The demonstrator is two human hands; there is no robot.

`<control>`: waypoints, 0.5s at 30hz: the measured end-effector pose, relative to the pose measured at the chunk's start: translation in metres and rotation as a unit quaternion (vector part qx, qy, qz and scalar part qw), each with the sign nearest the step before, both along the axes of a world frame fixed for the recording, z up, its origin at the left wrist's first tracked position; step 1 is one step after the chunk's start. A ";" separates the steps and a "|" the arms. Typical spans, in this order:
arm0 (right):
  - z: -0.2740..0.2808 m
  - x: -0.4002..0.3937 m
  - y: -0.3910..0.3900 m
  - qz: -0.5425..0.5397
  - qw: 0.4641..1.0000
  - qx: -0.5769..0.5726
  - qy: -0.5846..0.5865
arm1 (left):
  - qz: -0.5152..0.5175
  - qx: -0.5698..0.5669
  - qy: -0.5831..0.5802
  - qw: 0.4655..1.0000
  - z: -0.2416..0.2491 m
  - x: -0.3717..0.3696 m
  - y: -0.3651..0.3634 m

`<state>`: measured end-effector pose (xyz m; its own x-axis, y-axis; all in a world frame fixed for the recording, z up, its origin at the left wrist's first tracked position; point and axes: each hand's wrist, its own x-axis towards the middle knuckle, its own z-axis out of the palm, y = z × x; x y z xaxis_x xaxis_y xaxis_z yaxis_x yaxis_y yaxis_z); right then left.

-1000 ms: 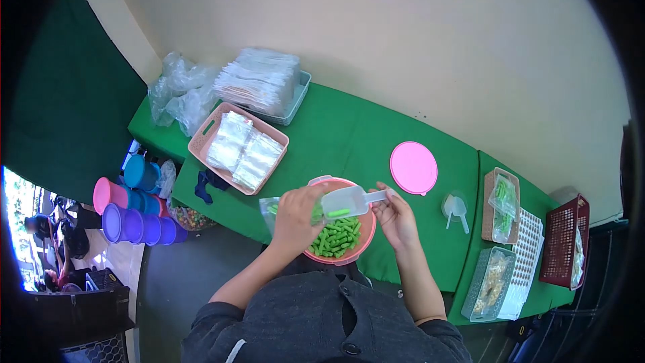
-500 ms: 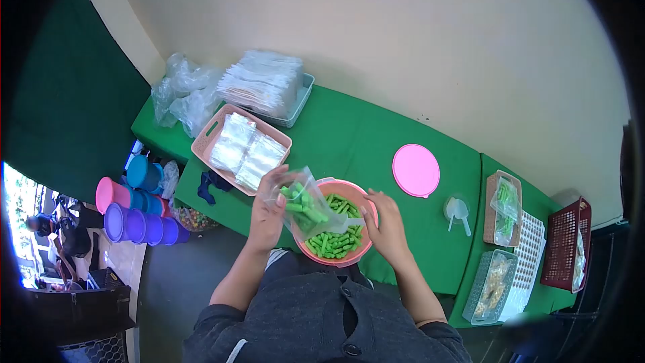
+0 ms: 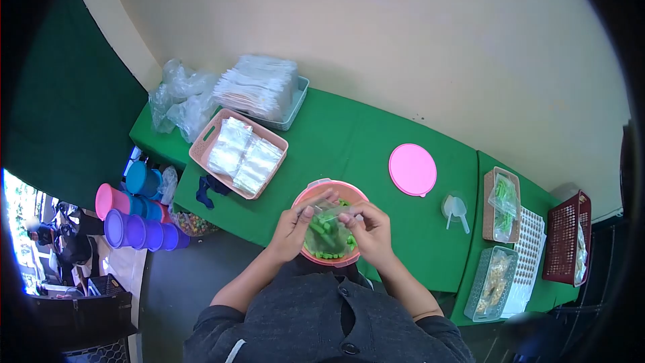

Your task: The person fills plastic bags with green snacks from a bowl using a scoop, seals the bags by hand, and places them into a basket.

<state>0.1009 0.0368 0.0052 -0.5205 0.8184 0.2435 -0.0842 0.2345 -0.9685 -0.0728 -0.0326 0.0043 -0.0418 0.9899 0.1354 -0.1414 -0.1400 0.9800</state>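
Note:
A clear plastic bag [image 3: 327, 232] with green stick-shaped pieces inside hangs between my hands, over a pink tub [image 3: 316, 189]. Pinched on the left part of the bag's top edge is my left hand [image 3: 293, 227], thumb against fingers. My right hand [image 3: 369, 228] grips the right part of the same edge in a like pinch. More green pieces [image 3: 329, 255] lie in the tub, partly hidden behind the bag and hands. I cannot make out whether the bag's mouth is closed.
Left of the tub, a pink basket [image 3: 279, 140] holds flat clear bags, with a stack of white packets [image 3: 259, 84] behind. Rightward on the green table [image 3: 363, 124] lie a pink lid [image 3: 412, 169] and a small scoop [image 3: 455, 208]. Farther right are baskets [image 3: 489, 225] with filled bags.
The bag has swung from upper left to the middle, over the tub. My right hand, previously at the tub's right side, now holds the bag's edge together with my left.

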 end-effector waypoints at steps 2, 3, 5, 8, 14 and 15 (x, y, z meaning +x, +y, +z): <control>0.001 0.001 0.001 -0.004 1.000 -0.005 -0.009 | 0.018 -0.013 -0.044 0.999 -0.005 0.000 -0.001; 0.000 -0.001 0.001 -0.015 1.000 -0.013 0.006 | 0.020 -0.010 0.006 1.000 -0.008 -0.001 -0.004; -0.001 -0.003 -0.001 -0.025 0.999 -0.022 0.021 | 0.023 -0.008 0.056 0.998 -0.012 -0.001 -0.007; -0.005 -0.005 -0.010 -0.039 0.999 -0.034 0.018 | 0.089 -0.031 0.036 0.995 -0.008 0.003 -0.006; -0.003 -0.012 -0.014 -0.074 0.996 0.002 0.056 | 0.096 -0.027 0.009 0.995 -0.006 0.010 -0.003; -0.007 -0.010 -0.013 -0.068 0.996 -0.006 0.055 | 0.093 -0.032 0.016 0.995 -0.007 0.011 -0.004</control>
<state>0.0906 0.0234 -0.0022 -0.3756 0.8824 0.2834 -0.1591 0.2398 -0.9577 -0.0621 -0.0366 -0.0023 -0.2221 0.9720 0.0765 -0.0870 -0.0979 0.9914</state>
